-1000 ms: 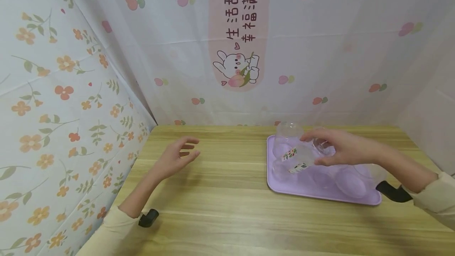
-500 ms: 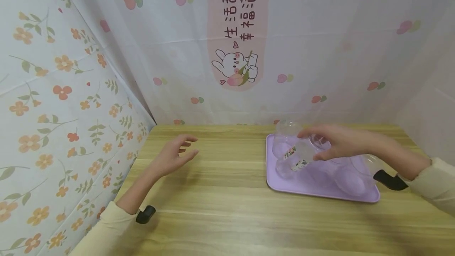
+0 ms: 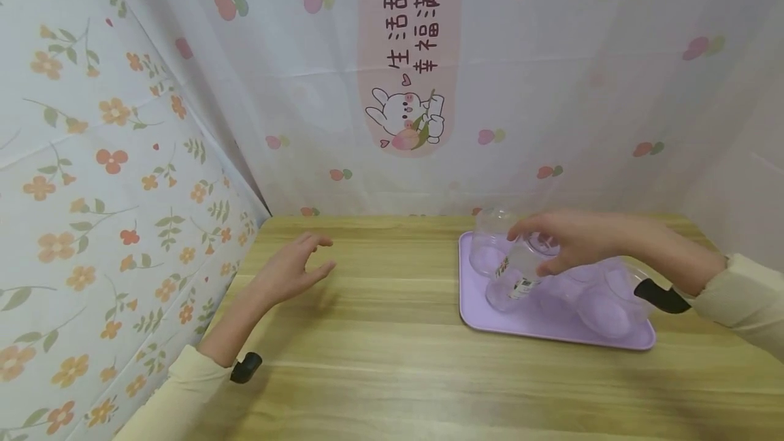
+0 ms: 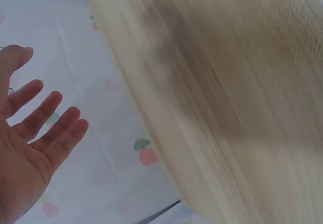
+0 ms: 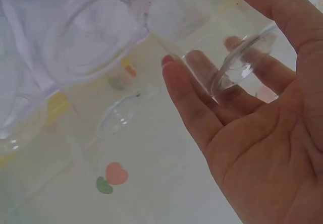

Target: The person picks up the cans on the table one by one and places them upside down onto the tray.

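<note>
My right hand is over the light purple tray, holding a clear jar with a printed label between thumb and fingers. The jar leans, its lower end down by the tray; whether it touches is unclear. In the right wrist view, fingers show behind the transparent wall, near a round end of the jar. My left hand hovers above the table's left part with nothing in it. Its fingers look relaxed and spread in the left wrist view, the palm facing the camera.
Another clear jar stands at the tray's back left corner. More clear containers sit on its right side, their outlines hard to separate. The wood-grain table meets a printed curtain behind, and a floral cloth hangs at the left.
The labelled jar's lower end has swung a little right, and the jar stands steeper than before. My right hand has shifted slightly left and up. The left hand has drawn back slightly.
</note>
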Tool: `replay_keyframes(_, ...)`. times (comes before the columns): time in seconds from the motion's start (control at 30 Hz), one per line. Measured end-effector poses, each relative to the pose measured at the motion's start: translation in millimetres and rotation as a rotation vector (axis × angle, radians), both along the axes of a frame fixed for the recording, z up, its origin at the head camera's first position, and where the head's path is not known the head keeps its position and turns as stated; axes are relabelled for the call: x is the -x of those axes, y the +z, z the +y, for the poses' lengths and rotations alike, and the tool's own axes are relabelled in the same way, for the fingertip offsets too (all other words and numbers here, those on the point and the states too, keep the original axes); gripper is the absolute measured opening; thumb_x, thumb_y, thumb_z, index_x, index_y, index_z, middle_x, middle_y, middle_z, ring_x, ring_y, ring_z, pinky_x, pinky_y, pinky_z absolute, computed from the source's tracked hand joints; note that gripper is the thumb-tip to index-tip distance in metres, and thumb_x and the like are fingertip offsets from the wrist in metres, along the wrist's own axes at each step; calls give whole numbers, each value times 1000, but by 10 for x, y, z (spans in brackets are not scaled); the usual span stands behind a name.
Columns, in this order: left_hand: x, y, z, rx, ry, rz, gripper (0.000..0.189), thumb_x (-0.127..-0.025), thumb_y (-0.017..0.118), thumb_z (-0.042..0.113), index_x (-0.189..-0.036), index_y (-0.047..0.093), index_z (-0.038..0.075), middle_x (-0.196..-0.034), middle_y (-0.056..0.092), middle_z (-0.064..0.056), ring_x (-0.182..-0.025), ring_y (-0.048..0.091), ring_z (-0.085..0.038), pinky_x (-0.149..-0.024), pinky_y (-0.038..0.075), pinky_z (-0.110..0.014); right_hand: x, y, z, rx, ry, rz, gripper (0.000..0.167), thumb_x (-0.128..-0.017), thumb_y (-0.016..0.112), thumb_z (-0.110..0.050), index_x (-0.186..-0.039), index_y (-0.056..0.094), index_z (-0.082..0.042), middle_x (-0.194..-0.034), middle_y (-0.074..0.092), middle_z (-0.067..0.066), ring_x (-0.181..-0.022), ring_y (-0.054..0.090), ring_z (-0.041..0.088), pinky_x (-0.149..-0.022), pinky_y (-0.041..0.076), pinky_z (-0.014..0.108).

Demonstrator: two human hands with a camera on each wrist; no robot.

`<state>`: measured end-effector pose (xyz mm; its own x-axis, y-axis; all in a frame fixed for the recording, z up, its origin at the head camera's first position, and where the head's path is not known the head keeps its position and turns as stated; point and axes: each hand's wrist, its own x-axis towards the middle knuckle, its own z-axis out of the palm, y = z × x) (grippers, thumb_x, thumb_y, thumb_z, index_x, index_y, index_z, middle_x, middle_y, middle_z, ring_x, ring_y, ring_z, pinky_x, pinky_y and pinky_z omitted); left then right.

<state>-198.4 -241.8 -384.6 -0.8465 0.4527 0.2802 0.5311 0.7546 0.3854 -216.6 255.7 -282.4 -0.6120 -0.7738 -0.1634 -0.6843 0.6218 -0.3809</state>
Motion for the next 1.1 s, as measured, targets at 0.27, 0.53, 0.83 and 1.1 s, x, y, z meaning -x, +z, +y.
replay_keyframes(0.27, -28, -10, -47, 35, 20, 0, 38, -96, 73, 22, -127, 62, 4, -124, 61, -13, -109, 63, -34, -88, 55, -50, -37, 62, -208, -92, 10, -44, 62, -85, 83, -25, -138, 58, -5, -129, 62, 5, -100, 63, 19, -85, 56, 42)
replay_keyframes(0.53, -59, 13, -53, 33, 28, -19, 37, -97, 72, 24, -126, 62, 3, -122, 61, -14, -109, 62, -35, -89, 54, -50, -110, -9, -354, -110, -9, -1, 67, -89, 79, -36, -143, 53, -6, -128, 63, 4, -107, 62, 21, -88, 54, 47)
replay_keyframes(0.83, -77, 78, -32, 64, 91, -65, 56, -99, 68, 37, -142, 55, 4, -138, 56, -19, -124, 55, -39, -99, 47, -57, -226, -36, -204, 31, -69, 58, 87, -89, 70, -60, -155, 39, -12, -148, 50, 12, -123, 57, 31, -97, 50, 54)
replay_keyframes(1.1, -65, 57, -70, 138, 129, -63, 66, -103, 55, 49, -155, 42, 9, -153, 40, -24, -142, 32, -47, -114, 26, -62, -367, 25, 210, 173, -148, 182, 66, -96, 72, -38, -153, 43, -22, -146, 50, 1, -121, 56, 27, -90, 52, 53)
